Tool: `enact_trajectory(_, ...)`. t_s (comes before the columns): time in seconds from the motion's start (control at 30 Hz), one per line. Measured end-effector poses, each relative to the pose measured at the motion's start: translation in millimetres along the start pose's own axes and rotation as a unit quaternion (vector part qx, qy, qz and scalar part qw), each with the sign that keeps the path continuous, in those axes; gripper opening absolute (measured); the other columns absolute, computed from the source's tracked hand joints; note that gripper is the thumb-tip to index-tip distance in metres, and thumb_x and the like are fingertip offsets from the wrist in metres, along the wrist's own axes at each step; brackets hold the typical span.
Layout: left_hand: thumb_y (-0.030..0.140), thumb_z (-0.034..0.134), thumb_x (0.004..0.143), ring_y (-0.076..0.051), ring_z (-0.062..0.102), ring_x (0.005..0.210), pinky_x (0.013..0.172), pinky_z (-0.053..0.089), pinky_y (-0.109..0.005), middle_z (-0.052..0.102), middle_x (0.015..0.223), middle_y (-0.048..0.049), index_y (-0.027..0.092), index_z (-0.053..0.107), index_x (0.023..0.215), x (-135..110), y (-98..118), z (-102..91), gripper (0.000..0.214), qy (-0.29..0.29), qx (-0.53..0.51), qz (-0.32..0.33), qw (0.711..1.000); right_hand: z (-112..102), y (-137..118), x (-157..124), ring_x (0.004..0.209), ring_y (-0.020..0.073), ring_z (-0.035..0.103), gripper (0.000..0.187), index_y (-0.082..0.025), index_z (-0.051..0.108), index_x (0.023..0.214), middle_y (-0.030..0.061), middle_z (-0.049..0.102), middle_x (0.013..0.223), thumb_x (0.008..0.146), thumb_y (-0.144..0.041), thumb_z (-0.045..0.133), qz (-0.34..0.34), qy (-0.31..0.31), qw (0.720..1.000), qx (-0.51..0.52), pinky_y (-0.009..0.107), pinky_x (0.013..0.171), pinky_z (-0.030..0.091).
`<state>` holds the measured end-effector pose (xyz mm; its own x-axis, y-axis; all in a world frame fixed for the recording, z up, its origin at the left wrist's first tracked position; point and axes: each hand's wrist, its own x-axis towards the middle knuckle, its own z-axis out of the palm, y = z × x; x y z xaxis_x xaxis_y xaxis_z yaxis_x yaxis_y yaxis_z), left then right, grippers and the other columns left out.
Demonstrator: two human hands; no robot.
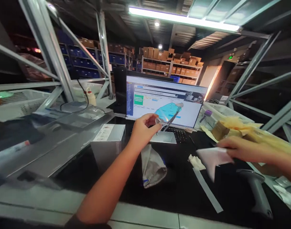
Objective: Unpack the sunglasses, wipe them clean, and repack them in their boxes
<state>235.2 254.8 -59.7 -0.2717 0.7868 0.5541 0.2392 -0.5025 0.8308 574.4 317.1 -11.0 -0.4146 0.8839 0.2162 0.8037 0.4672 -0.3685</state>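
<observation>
My left hand [145, 130] is raised in front of the monitor [164, 101] and pinches a pair of glasses with blue-tinted lenses [168, 114] by the frame. My right hand [243, 149] is over the black desk at the right, fingers closed on a small pale pink cloth or pouch [212, 159]; it is smeared by motion. A grey soft pouch [152, 165] lies on the desk below my left hand. A white crumpled scrap [196, 161] lies beside the pink piece.
A grey box [108, 143] with a label stands left of my arm. A barcode scanner [258, 190] lies at the right front. Yellowish packing bags [245, 127] pile up at the right. A paper strip [207, 190] lies on the desk [183, 190]. Metal rack struts frame both sides.
</observation>
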Motion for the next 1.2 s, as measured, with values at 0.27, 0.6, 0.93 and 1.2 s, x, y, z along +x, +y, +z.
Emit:
enact_trajectory(0.27,0.029,0.073,0.070,-0.018,0.070,0.087,0.083,0.055,-0.030,0.072,0.092,-0.0039,0.017,0.068,0.097,5.8,-12.3,-19.6,0.030,0.024,-0.072,-0.026,0.997,78.1,-80.2,33.5,0.048,0.0074,0.039,0.041,-0.016,0.066,0.068,-0.0034,0.053,0.055,0.080,-0.055,0.064,-0.016,-0.184,0.961,0.207,0.022,0.045,0.030)
enact_trajectory(0.6,0.023,0.072,0.072,-0.020,0.070,0.089,0.086,0.055,-0.032,0.073,0.094,-0.0044,0.018,0.071,0.097,-7.7,-5.2,-24.5,0.026,-0.074,-0.029,-0.007,0.997,145.9,-72.0,38.9,0.051,0.0117,0.047,0.025,-0.019,0.069,0.073,-0.0022,0.060,0.059,0.063,-0.038,0.082,0.040,-0.147,0.983,0.104,0.025,0.047,0.030)
enact_trajectory(0.93,0.021,0.068,0.072,-0.021,0.069,0.096,0.086,0.052,-0.030,0.075,0.101,-0.0004,0.024,0.073,0.106,-23.7,1.1,-7.1,0.034,-0.191,0.137,0.007,0.972,65.5,-56.1,-17.6,0.081,0.0189,0.068,0.072,-0.025,0.055,0.137,0.0101,0.069,0.115,0.072,-0.038,0.084,-0.049,-0.033,0.927,0.371,0.031,0.065,0.057)
enact_trajectory(1.2,0.029,0.073,0.075,-0.025,0.067,0.112,0.097,0.053,-0.036,0.071,0.120,-0.0076,0.020,0.064,0.128,-17.2,-6.6,-0.4,0.054,-0.231,0.136,-0.027,0.963,75.9,-55.9,-6.6,0.076,0.0189,0.071,0.031,-0.018,0.076,0.088,0.0045,0.074,0.083,0.080,-0.048,0.078,-0.090,0.003,0.920,0.382,0.030,0.072,0.060)
